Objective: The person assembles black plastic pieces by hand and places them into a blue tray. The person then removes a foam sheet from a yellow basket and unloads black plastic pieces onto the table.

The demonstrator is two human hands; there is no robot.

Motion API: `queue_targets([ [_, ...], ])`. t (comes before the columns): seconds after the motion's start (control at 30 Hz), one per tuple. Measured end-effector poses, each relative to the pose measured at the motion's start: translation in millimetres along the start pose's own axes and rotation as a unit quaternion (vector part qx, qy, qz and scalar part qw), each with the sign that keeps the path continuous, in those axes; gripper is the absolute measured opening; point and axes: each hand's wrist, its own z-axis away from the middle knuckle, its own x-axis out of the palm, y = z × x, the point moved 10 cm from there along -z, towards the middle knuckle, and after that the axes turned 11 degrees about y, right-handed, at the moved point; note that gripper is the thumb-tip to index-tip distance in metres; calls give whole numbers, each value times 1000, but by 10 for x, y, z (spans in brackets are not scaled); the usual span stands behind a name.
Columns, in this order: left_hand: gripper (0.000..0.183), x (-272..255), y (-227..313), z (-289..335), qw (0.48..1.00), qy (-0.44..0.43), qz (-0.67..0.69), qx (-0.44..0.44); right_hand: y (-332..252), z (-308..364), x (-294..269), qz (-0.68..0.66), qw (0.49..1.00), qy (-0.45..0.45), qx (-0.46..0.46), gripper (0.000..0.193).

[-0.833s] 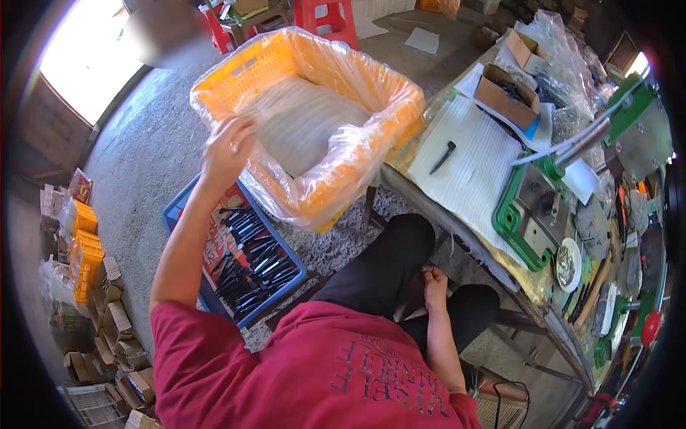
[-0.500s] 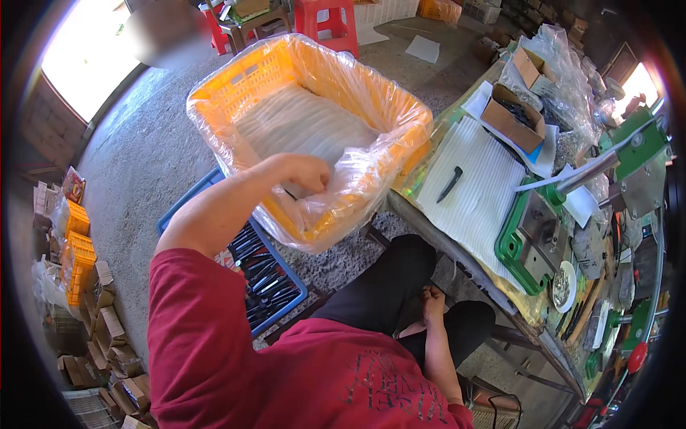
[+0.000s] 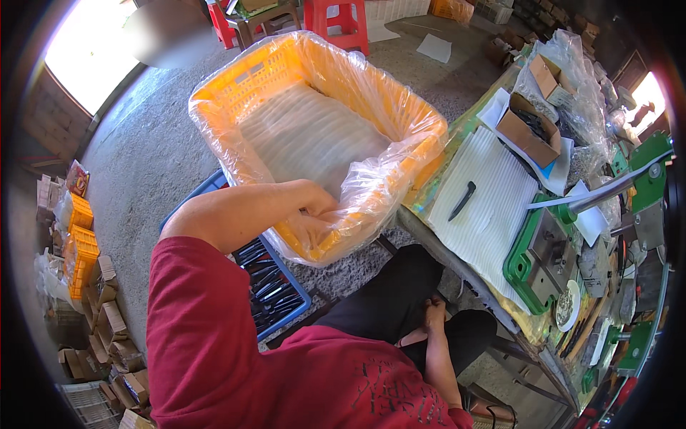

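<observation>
A yellow plastic crate point(image 3: 268, 66) lined with clear plastic film stands in front of me, with a pale ribbed foam sheet point(image 3: 314, 132) on its bottom. My left hand point(image 3: 314, 199) reaches inside its near end, against the crumpled liner. The fingers are curled and partly hidden, so what they hold does not show. My right hand point(image 3: 433, 313) rests in my lap between my thighs, loosely closed, with nothing visible in it. Under my left forearm, a blue tray point(image 3: 296, 314) holds many black pen-like pieces point(image 3: 268, 282).
At right, a workbench carries a white foam sheet point(image 3: 479, 214) with one black pen-like piece point(image 3: 462, 201), a cardboard box point(image 3: 529, 136) of dark parts, a green hand press point(image 3: 536, 257) and a white dish point(image 3: 567, 306). Red stools point(image 3: 350, 28) stand behind the crate; cartons point(image 3: 114, 325) line the left.
My left hand has moved slightly right and lower inside the crate; the dark tip seen beside it earlier is out of sight. The view has shifted a little. My right hand stays in my lap.
</observation>
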Motion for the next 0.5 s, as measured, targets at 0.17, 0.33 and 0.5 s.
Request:
queue_targets([
  [0.17, 31, -213, 284, 96, 945, -67, -259, -191, 213, -114, -1, 42, 999, 3, -7, 16],
  [0.33, 53, -808, 334, 165, 889, 207, -271, -307, 384, -160, 16, 49, 998, -16, 30, 21],
  [0.5, 80, -1032, 315, 127, 849, 202, -410, -265, 200, -71, 46, 26, 999, -30, 35, 24],
])
